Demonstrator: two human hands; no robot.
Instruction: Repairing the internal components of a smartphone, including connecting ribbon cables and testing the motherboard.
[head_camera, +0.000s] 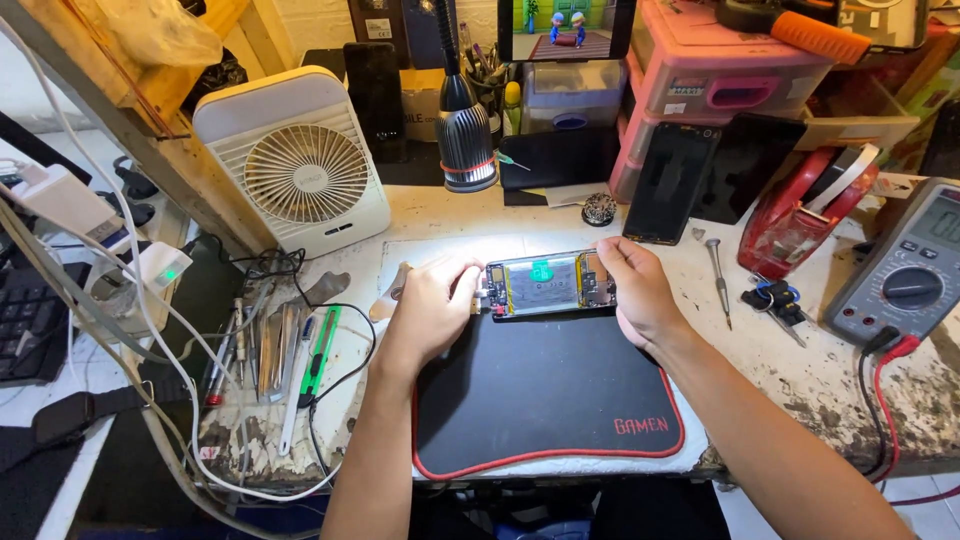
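Note:
An opened phone with its back cover off, showing a silvery battery and circuit boards, lies at the far edge of a black mat with red trim. My left hand grips the phone's left end. My right hand holds its right end, fingers curled over the top corner. A lamp shines straight down on the phone.
A white desk fan stands at the back left. Several tweezers, picks and a green cutter lie left of the mat. A screwdriver, a red tool and a grey multimeter are on the right; dark phones lean behind.

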